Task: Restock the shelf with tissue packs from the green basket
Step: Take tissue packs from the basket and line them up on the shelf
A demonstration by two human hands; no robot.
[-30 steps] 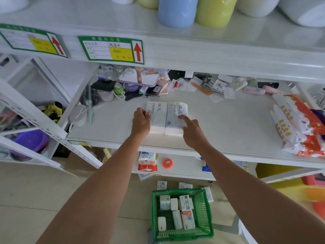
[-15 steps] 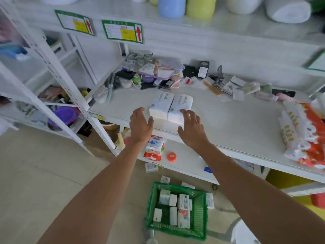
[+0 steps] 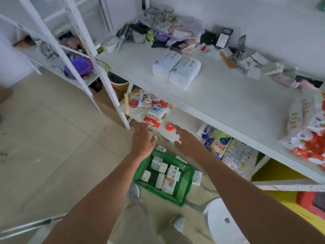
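- On the shelf (image 3: pixel 228 95), toward its front edge and left of the middle, two white tissue packs (image 3: pixel 176 70) lie side by side and touching; half a second ago your hands were right at them, and now both have let go and dropped away.
- Your left hand (image 3: pixel 142 140) hangs below the shelf's front edge, above the far rim of the green basket (image 3: pixel 182 192), its fingers loosely spread and holding nothing.
- Your right hand (image 3: pixel 189 142) is just beside it, to the right, also open and empty, with the forefinger stretched out near an orange tape roll (image 3: pixel 169 127) on the lower shelf.
- Your view has tipped down from the shelf to the floor, so the basket now sits near the centre, between your forearms.
- That shift suggests the two packs are placed and you are going back for more.
- The basket stands on the floor in front of the shelving and holds several more small white packs (image 3: pixel 162 173), some upright and some flat, so the restocking looks far from finished.
- A few loose packs lie on the floor just outside the basket's far and right rims; judge whether they belong to the job too.
- Bare shelf remains to the right of the placed pair, before the red and white bundles (image 3: pixel 307 131) at the right edge.
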